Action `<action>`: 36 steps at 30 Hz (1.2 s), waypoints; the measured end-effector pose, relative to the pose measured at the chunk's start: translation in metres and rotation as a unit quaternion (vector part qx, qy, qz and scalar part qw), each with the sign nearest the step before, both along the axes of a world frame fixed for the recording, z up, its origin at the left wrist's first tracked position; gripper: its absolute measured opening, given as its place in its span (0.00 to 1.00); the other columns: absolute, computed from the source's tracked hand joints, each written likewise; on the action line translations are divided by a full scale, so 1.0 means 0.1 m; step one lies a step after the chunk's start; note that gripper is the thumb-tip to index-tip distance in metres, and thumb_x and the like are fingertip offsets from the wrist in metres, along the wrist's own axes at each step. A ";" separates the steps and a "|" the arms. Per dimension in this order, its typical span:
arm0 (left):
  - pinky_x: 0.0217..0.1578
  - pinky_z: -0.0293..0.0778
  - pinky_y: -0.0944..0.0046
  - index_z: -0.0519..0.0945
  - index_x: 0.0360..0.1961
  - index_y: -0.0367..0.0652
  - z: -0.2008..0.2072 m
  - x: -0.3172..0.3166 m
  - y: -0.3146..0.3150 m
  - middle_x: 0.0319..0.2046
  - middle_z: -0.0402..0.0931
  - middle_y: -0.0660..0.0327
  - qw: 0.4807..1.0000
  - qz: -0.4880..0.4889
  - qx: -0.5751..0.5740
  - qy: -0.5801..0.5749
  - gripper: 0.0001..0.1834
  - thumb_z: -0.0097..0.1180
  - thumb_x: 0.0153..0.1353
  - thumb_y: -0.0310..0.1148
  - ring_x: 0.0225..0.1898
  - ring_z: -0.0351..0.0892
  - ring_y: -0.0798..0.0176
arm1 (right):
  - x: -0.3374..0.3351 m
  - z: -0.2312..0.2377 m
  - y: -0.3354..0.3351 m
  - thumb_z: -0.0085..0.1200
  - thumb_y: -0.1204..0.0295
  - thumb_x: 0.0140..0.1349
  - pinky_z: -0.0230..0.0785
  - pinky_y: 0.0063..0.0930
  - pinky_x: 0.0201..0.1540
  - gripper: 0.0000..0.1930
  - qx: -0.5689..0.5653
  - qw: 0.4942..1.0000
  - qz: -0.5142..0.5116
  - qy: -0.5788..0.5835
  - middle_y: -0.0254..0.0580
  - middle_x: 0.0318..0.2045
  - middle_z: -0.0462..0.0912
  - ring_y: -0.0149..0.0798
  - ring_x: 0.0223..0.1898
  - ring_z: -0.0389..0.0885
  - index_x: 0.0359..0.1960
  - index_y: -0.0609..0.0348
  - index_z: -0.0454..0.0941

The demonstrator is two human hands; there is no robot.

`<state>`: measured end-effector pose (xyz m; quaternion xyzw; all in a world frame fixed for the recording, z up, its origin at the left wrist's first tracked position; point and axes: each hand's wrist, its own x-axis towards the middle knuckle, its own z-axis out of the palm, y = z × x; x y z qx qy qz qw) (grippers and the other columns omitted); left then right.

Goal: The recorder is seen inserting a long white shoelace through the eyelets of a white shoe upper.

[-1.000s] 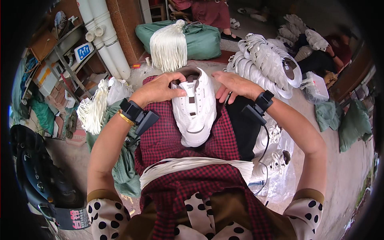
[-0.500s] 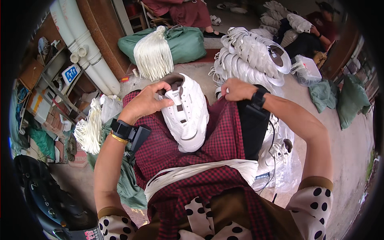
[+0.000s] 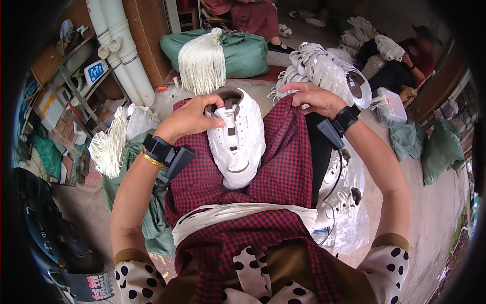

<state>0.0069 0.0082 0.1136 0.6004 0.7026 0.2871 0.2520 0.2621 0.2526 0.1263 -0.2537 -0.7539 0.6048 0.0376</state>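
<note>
A white sneaker (image 3: 237, 142) lies on my lap, on a red and black checked cloth (image 3: 283, 162), toe toward me. My left hand (image 3: 190, 119) grips its collar and tongue at the far end. My right hand (image 3: 314, 97) is off the shoe, at the cloth's far right edge beside a pile of white shoes (image 3: 329, 71). Its fingers are bent, and what they pinch is hidden. A bundle of white laces (image 3: 238, 215) lies across my lap nearer to me. Both wrists wear black bands.
A green sack (image 3: 248, 50) with a tassel of white laces (image 3: 202, 63) lies ahead. White pipes (image 3: 119, 50) stand at the left, above more laces (image 3: 109, 149). A clear bag of white shoes (image 3: 347, 197) sits at my right. Other people sit at the back (image 3: 253, 15) and right (image 3: 410, 55).
My right hand has left the sneaker and moved right toward the shoe pile. My left hand stays on the shoe's collar. The view has shifted forward.
</note>
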 end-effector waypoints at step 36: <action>0.44 0.77 0.61 0.79 0.54 0.40 -0.14 -0.05 -0.06 0.42 0.83 0.51 0.995 0.021 0.086 -0.039 0.24 0.65 0.61 0.42 0.41 0.81 0.64 | -0.44 -0.24 -0.88 0.61 0.69 0.63 0.67 0.29 0.30 0.35 0.336 0.932 0.113 0.077 0.34 0.24 0.73 0.29 0.27 0.73 0.70 0.47 0.58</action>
